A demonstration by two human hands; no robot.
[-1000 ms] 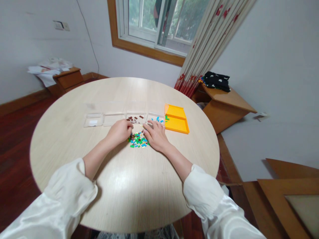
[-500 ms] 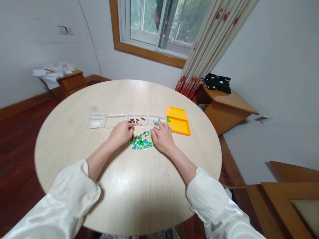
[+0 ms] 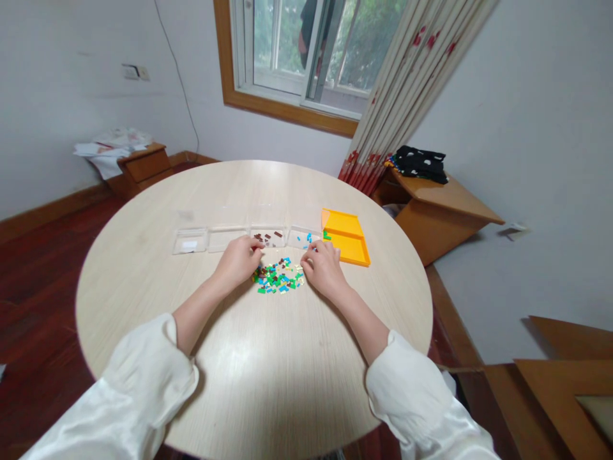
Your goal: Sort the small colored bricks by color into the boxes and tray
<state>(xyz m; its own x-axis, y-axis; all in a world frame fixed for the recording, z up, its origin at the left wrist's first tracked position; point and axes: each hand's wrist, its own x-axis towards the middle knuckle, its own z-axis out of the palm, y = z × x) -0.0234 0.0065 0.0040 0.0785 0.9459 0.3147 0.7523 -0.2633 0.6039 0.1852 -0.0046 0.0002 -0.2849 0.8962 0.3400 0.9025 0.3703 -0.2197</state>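
On the round table lies a loose pile of small plastic bricks [image 3: 279, 280], green, blue, brown and pale yellow. My left hand [image 3: 238, 262] is at the pile's left edge, fingers closed in a pinch; whatever they hold is too small to make out. My right hand [image 3: 324, 271] hovers by the right edge with its fingers curled together, their tips partly hidden. Behind my left fingers, a clear box [image 3: 286, 237] contains brown pieces. Another clear box [image 3: 293, 243] with blue pieces is just beyond my right hand. Beside it stands an open yellow box [image 3: 355, 260], green bricks at its left side.
Two more clear boxes, one at the far left [image 3: 175, 243] and one next to it [image 3: 211, 246], continue the row. The wooden table [image 3: 268, 377] has a curved edge. Folded black cloth [image 3: 420, 164] rests on a cabinet by the curtain [image 3: 383, 102].
My right hand has shifted slightly right, away from the pile, and its fingers have curled in. My left hand stays near the pile's left edge. The whole view has shifted a little.
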